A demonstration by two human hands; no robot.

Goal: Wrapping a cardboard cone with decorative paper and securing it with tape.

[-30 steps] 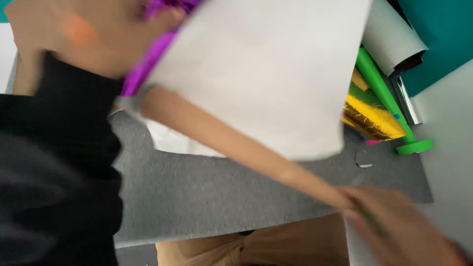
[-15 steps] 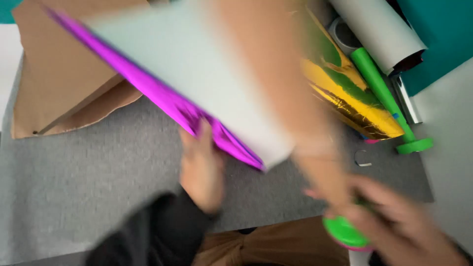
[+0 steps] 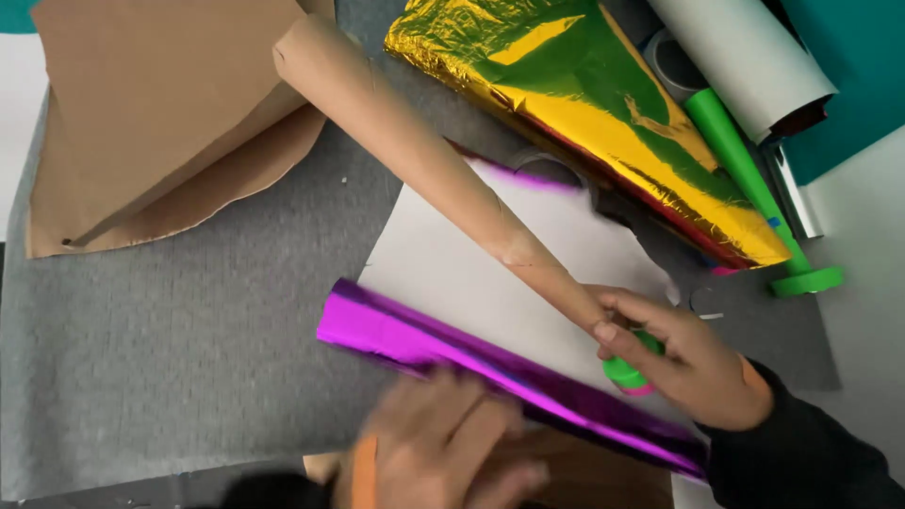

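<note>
A grey felt mat (image 3: pixel 170 330) covers the worktop beneath everything, lit evenly with soft shadows. Beyond it, at the far right, a pale table surface (image 3: pixel 863 236) shows, with a teal sheet (image 3: pixel 848 66) lying in the upper corner.

Our left hand (image 3: pixel 443 448) low and blurred, palm down, fingers spread, our right hand (image 3: pixel 693 353) curled in a grip, dark sleeve behind

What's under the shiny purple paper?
The purple foil sheet lies on the grey felt mat, its white underside showing. The left hand presses its rolled edge; anything beneath is covered.
</note>
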